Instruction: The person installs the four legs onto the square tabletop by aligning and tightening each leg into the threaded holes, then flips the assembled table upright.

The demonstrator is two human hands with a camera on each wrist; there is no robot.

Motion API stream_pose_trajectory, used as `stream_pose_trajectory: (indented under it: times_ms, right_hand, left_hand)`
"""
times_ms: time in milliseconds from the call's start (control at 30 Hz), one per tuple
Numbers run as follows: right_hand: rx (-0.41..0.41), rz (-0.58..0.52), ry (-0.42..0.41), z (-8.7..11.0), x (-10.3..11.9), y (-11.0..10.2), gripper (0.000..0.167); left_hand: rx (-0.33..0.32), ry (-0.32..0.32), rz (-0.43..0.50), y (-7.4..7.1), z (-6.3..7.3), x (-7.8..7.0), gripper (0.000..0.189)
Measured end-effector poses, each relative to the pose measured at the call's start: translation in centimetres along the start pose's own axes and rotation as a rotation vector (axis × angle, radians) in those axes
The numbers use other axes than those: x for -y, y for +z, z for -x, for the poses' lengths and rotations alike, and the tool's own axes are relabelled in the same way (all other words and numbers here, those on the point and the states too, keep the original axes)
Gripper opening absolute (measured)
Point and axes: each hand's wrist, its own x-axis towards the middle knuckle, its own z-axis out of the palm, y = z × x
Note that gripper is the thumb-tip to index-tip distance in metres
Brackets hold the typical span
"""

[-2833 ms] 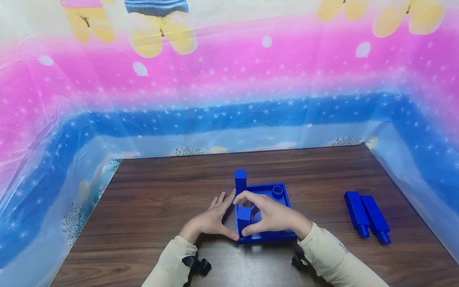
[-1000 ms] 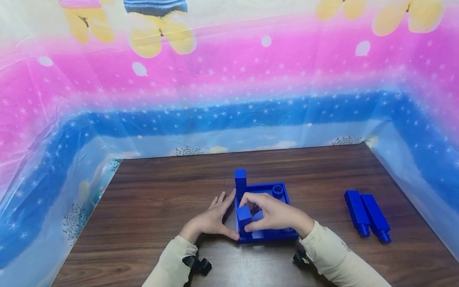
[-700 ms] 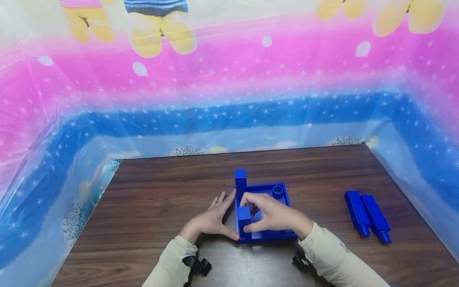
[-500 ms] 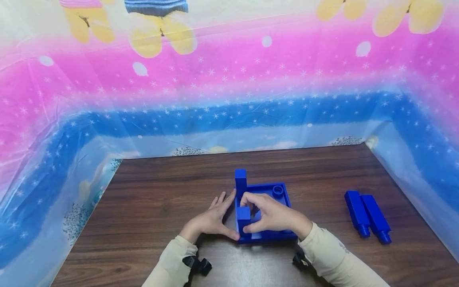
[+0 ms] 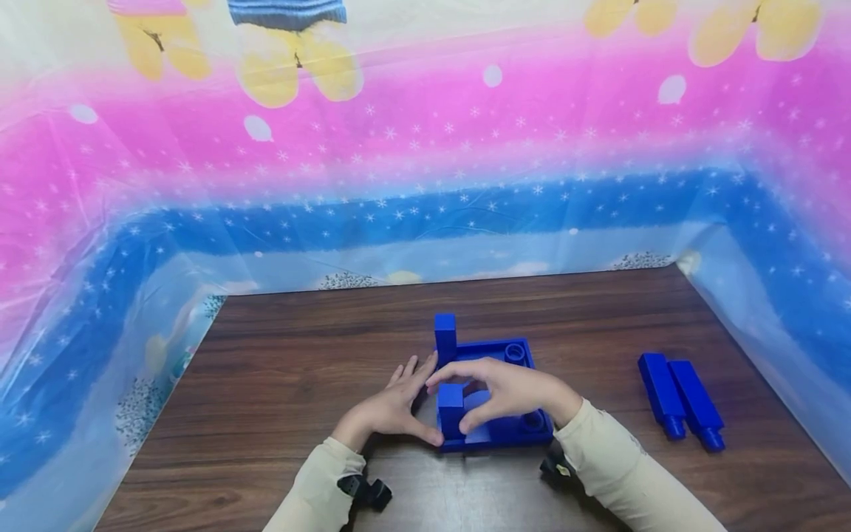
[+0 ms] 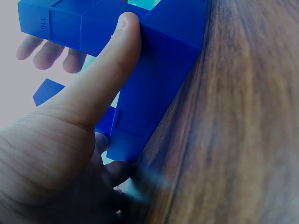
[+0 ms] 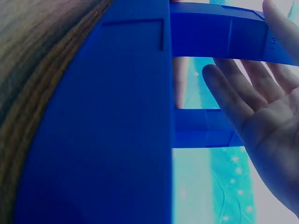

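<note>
A blue plastic square panel (image 5: 495, 445) with a raised rim lies on the table, like a small upturned tabletop. On its left side stand two upright blue legs, a near leg (image 5: 451, 414) and a far leg (image 5: 445, 343). The left hand (image 5: 392, 410) lies along the panel's left edge with fingers outstretched, its thumb (image 6: 112, 65) pressing the near corner. Around the near leg the right hand (image 5: 512, 388) arches, its fingers spread apart in the right wrist view. The thumb tip overlaps the leg there; whether it touches is unclear.
Two loose blue legs (image 5: 661, 395) (image 5: 696, 405) with threaded ends lie side by side on the wooden table (image 5: 299, 347) to the right. Round sockets (image 5: 514, 354) (image 5: 532, 421) show at the panel's right corners. A printed cloth (image 5: 425, 244) surrounds the table's back and sides.
The right hand's fingers have loosened from the near leg and spread wider, uncovering the panel's near right socket. That leg now stands squarer to the panel. The left hand has stayed put.
</note>
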Motion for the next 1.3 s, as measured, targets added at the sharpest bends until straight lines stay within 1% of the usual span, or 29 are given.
stream_pose_trajectory:
  times_ms: [67, 133, 233, 400, 667, 867, 1133, 1300]
  right_hand:
    - [0.033, -0.030, 0.000, -0.2, -0.2, 0.0, 0.057]
    - [0.044, -0.062, 0.009, -0.3, -0.3, 0.1, 0.052]
    - [0.013, -0.072, 0.048, -0.4, -0.3, 0.3, 0.047]
    - [-0.029, -0.062, 0.094, -0.4, -0.1, 0.6, 0.049]
    - [-0.038, -0.065, 0.096, -0.2, 0.4, 0.9, 0.042]
    - [-0.040, -0.090, 0.081, -0.2, 0.2, 1.1, 0.039]
    - [-0.084, -0.065, 0.070, -0.2, 0.1, 1.5, 0.039]
    - [-0.115, -0.053, 0.044, -0.3, 0.0, 1.7, 0.037]
  left_hand:
    - [0.001, 0.000, -0.002, 0.1, 0.0, 0.0, 0.133]
    - [-0.002, -0.001, -0.004, 0.1, 0.0, 0.0, 0.134]
    - [-0.007, -0.006, -0.005, 0.1, -0.1, 0.0, 0.134]
    - [-0.007, -0.011, -0.007, 0.1, -0.1, 0.0, 0.136]
    - [-0.010, -0.023, -0.002, 0.1, 0.0, -0.2, 0.136]
    - [-0.013, -0.022, -0.001, 0.0, 0.0, -0.3, 0.135]
    - [-0.009, -0.030, -0.010, 0.1, 0.0, 0.0, 0.136]
    - [-0.015, -0.025, -0.005, 0.0, 0.0, -0.2, 0.136]
